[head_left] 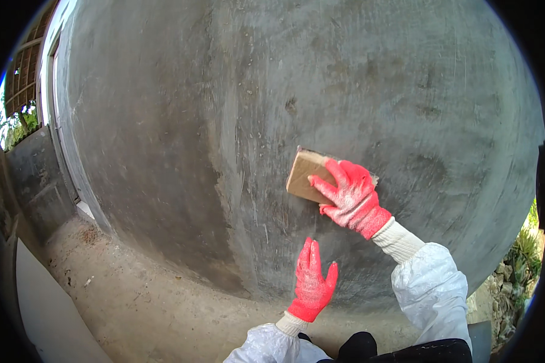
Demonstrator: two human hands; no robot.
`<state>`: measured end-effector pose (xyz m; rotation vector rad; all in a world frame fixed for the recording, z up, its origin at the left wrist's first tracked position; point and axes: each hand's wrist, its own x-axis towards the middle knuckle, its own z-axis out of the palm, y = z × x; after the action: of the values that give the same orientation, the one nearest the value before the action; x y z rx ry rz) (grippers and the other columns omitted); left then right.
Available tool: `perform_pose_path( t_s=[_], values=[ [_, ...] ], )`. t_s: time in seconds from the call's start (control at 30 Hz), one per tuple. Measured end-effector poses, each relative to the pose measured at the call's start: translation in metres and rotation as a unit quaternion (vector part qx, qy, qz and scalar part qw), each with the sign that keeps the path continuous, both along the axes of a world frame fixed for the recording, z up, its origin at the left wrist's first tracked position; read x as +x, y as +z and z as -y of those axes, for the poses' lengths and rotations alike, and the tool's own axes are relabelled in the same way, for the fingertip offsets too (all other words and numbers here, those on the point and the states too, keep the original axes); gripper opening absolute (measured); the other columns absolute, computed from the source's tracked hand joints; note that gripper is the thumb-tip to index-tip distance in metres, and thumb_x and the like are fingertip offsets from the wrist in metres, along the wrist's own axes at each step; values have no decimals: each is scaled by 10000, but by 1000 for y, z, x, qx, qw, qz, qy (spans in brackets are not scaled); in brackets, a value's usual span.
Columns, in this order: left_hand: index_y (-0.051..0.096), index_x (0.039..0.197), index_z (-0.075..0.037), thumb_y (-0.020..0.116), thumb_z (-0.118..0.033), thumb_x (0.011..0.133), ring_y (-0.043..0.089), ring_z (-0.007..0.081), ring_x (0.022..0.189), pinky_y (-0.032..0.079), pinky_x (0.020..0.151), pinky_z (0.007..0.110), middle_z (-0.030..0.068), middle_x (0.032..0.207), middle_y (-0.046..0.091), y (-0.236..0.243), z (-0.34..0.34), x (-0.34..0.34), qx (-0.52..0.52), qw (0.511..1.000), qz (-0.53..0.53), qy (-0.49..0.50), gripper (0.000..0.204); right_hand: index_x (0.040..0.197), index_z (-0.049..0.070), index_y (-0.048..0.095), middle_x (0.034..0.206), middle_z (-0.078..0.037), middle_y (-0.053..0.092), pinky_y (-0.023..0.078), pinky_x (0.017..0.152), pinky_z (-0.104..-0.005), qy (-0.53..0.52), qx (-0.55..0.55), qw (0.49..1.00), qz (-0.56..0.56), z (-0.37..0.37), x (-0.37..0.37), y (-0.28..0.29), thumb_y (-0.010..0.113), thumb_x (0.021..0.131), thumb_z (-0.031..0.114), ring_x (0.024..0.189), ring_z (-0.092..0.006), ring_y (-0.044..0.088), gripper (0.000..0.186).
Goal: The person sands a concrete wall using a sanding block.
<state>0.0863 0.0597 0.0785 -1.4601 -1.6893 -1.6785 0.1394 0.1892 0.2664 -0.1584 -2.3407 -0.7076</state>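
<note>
A flat tan sanding block [307, 176] lies against the grey plastered wall [157, 121], tilted a little. My right hand [352, 195], in a red-coated glove with a pale knit cuff, grips it from the right side. The block's right part is hidden beneath my fingers. Lower and to the left, my left hand [312, 283] wears a matching glove dusted with white. Its fingers point up, stretched out, and the thumb stands apart; nothing is in it. I cannot tell whether the left fingertips touch the wall. White sleeves cover both forearms.
Dusty concrete ground [139, 308] runs along the wall's foot. At lower left stands a pale flat panel [51, 302]. A door frame [63, 127] and a low grey wall [36, 175] are at far left. Rubble and plants [515, 272] lie at far right.
</note>
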Motion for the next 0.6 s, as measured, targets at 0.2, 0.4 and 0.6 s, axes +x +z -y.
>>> perform_pose_path(
  t_s=[0.2, 0.4, 0.6],
  values=[
    [282, 1477, 73, 687, -132, 865, 299, 454, 1416, 268, 1148, 502, 316, 1536, 269, 71, -61, -12, 111, 993, -3, 41, 761, 1344, 241, 595, 1422, -131, 432, 447, 980, -471, -30, -7, 974, -225, 1, 1, 5, 817, 677, 381, 1212, -349, 494, 716],
    [225, 1520, 9, 679, -357, 881, 168, 540, 1427, 172, 1127, 647, 347, 1569, 102, 54, -110, -6, 95, 983, -47, 151, 864, 1183, 223, 696, 1255, -63, 616, 548, 835, -418, 78, -129, 986, -69, -24, 31, -26, 695, 803, 273, 1029, -277, 631, 383],
    [236, 1542, -79, 757, -444, 791, 229, 526, 1381, 235, 1114, 608, 308, 1590, 88, 111, -123, -18, 126, 958, -6, 256, 984, 1237, 146, 647, 1363, -69, 554, 485, 979, -410, 30, 79, 954, -288, -71, 85, 48, 769, 697, 76, 1219, -300, 533, 557]
  ],
)
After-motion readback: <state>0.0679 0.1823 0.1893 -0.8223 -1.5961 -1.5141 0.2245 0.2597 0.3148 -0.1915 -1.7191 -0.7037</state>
